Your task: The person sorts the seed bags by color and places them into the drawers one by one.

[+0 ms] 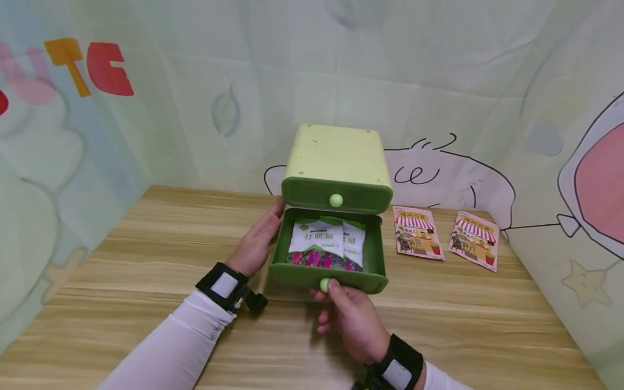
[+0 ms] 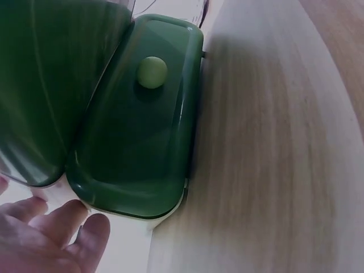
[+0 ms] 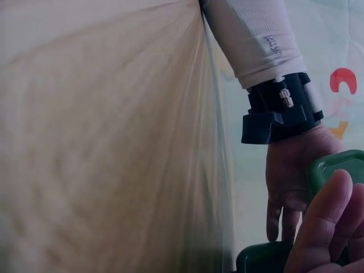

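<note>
A small drawer cabinet with a cream top (image 1: 341, 151) and green drawer fronts stands at the back of the table. One drawer (image 1: 377, 244) is pulled out under the closed top one, and two overlapping flower seed packets (image 1: 317, 241) lie in it. My right hand (image 1: 358, 319) pinches this drawer's round light-green knob (image 1: 325, 284), thumb on top and fingers beneath. Against the cabinet's left side rests my left hand (image 1: 255, 241), fingers extended. In the left wrist view, a closed lower drawer (image 2: 133, 131) with its own knob (image 2: 152, 72) shows beneath the pulled-out one.
Two pink booklet-like packets (image 1: 418, 233) (image 1: 475, 238) with a shopfront picture lie flat right of the cabinet. A wood-grain table (image 1: 161, 260) bears everything. Behind and beside it hangs a printed cloth (image 1: 195, 108), close to the cabinet's back.
</note>
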Demonstrator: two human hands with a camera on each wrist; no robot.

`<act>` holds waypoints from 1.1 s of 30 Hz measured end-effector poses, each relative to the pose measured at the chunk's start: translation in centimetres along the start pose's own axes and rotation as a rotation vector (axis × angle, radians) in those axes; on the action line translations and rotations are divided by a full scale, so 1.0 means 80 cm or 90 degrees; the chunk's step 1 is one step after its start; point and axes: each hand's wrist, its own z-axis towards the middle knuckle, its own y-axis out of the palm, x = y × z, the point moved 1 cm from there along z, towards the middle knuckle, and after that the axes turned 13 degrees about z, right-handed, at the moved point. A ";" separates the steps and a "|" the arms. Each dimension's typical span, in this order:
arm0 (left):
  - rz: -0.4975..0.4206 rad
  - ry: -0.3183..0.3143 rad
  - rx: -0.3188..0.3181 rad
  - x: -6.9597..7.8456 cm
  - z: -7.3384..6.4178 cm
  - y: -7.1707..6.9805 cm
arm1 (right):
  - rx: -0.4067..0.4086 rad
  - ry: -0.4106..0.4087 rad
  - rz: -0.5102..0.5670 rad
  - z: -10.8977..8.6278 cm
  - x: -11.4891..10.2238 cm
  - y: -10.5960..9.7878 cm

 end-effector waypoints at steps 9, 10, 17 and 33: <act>0.011 0.025 -0.012 -0.001 -0.001 -0.001 | -0.001 -0.011 0.001 0.002 0.001 -0.001; 0.014 0.025 -0.013 0.000 -0.001 -0.001 | 0.000 -0.011 -0.001 0.002 0.001 -0.001; 0.029 0.013 -0.014 0.001 -0.003 -0.001 | 0.003 -0.023 -0.009 0.003 0.000 -0.001; 0.024 0.021 -0.017 0.001 -0.005 -0.001 | 0.010 -0.041 -0.024 0.007 -0.001 -0.002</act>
